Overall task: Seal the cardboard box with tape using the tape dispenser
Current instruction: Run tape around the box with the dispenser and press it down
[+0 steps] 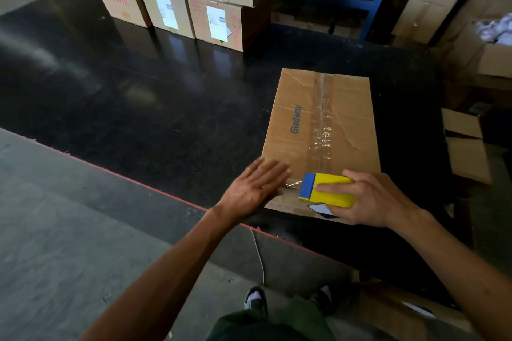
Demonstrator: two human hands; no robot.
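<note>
- A head-worn camera looks down at two bare arms reaching over a flat-topped cardboard box [318, 133] that sits on a dark, shiny platform [166, 97], toward its right side and close to its red near edge.
- The box top carries blue lettering on its left half, and a wrinkled strip of clear tape [322, 130] runs down the centre seam from the far edge toward the near edge.
- The right hand [368, 199] grips a yellow dispenser [329, 191] with a blue front end. The fingers are curled over its top and the thumb lies along its side. It rests at the near end of the box top, with the blue end pointing left.
- A short, shiny piece of tape stretches leftward from the blue end, across the near edge of the box.
- The left hand [256, 188] is blurred with motion. Its fingers are straight and spread, holding nothing, and the fingertips lie over the near-left corner of the box, just beside the stretched tape. Whether they press on it cannot be told.
- Judged step: the seam strip looks laid, and the work is now at the near edge, either finishing that strip or taping across it.
- Judged next move: the flat left hand would need to press the loose tape down while the right hand tilts the dispenser to cut it cleanly, without lifting the stuck part.
- Stacked, labelled cartons [171, 0] stand on the far side, with blue shelving [371, 3] behind them.
</note>
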